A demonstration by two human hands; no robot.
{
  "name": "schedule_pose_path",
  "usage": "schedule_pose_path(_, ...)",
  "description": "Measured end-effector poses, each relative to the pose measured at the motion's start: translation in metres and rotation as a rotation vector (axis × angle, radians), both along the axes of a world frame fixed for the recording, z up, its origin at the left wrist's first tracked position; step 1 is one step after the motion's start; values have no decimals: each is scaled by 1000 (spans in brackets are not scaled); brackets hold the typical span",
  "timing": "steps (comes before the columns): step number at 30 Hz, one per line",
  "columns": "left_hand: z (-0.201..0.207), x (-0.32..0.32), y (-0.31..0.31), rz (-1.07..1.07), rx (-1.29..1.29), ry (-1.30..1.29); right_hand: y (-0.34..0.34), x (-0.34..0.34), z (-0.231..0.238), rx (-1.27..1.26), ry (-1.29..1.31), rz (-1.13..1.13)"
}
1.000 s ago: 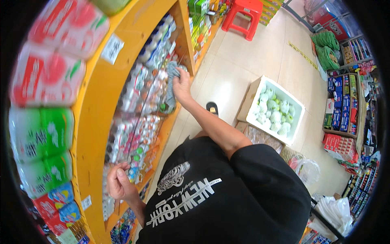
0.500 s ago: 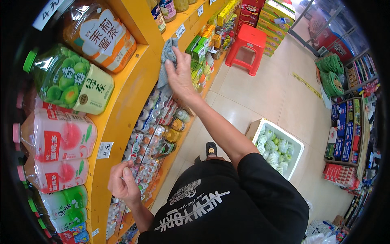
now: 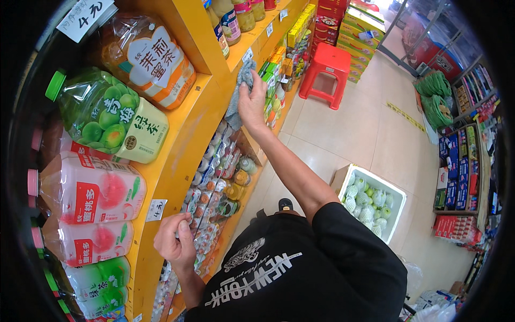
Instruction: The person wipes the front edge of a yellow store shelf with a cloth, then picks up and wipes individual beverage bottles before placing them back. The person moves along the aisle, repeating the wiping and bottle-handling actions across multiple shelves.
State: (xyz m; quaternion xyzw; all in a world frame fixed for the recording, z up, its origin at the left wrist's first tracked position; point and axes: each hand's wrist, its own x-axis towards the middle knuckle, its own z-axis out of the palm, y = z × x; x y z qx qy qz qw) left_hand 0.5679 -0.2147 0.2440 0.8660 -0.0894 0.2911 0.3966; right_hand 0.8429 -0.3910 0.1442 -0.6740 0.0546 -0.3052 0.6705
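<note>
Shelf wiping underway: crumpled grey-blue cloth (image 3: pixel 239 92) gripped by right hand (image 3: pixel 252 104), pressed against orange wooden shelf edge (image 3: pixel 214 102). Left hand (image 3: pixel 174 242) lower on same shelf, loosely curled, apparently empty. Next stroke: steady pressure required.

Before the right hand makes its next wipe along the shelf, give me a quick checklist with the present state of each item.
1. Grey-blue cloth gripped by right hand: ok.
2. Cloth pressed against the orange shelf edge: ok.
3. Left hand steadied at the lower shelf front: ok.
4. Small jars and cans below the cloth standing clear of it: cannot tell.
5. Red plastic stool apart from the arm: ok.
</note>
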Motion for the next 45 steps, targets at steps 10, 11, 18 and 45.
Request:
schedule_pose_path(10, 7, 4, 15, -87, 70, -54, 10, -2, 4, -60, -76, -82)
schedule_pose_path(11, 6, 5, 17, -84, 70, -57, 13, -8, 3, -70, -72, -64)
schedule_pose_path(18, 9, 11, 19, -145, 126, -80, 20, -26, -11, -104, -71, -28)
schedule_pose_path(45, 4, 95, -74, 204, 86, -53, -92, 129, 20, 24, 5, 29)
